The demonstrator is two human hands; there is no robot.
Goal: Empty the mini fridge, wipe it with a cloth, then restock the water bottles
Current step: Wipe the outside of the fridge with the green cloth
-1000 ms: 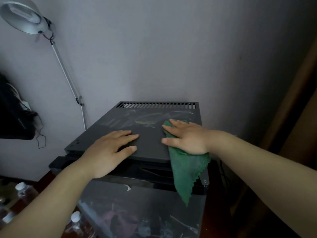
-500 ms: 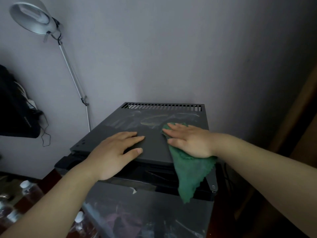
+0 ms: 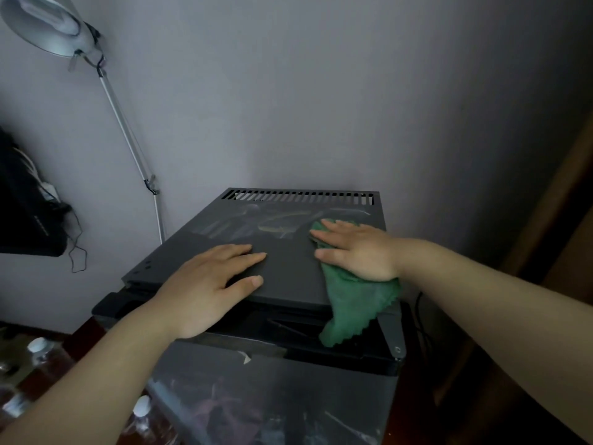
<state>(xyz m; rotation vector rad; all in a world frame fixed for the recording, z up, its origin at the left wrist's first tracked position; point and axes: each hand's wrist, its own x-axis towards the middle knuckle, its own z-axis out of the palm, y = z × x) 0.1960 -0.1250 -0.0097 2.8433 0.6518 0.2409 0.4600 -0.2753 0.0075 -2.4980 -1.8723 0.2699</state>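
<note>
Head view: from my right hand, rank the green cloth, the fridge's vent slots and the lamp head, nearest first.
1. Green cloth: under the right hand, pressed on the fridge top.
2. Vent slots: along the top's back edge, farther back than the hand.
3. Lamp head: high up at far left.

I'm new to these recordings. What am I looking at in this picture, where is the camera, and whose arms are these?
No machine is in the picture. The camera is worn on a person's head and looks forward and down, so both bare arms are that person's own. Below them is a dark mini fridge, seen from above. The left hand lies flat on its top. The right hand presses a green cloth onto the top with straight fingers, and part of the cloth hangs over the front edge. Neither hand grips anything. Capped water bottles show on the floor at lower left, and a lamp at upper left.
</note>
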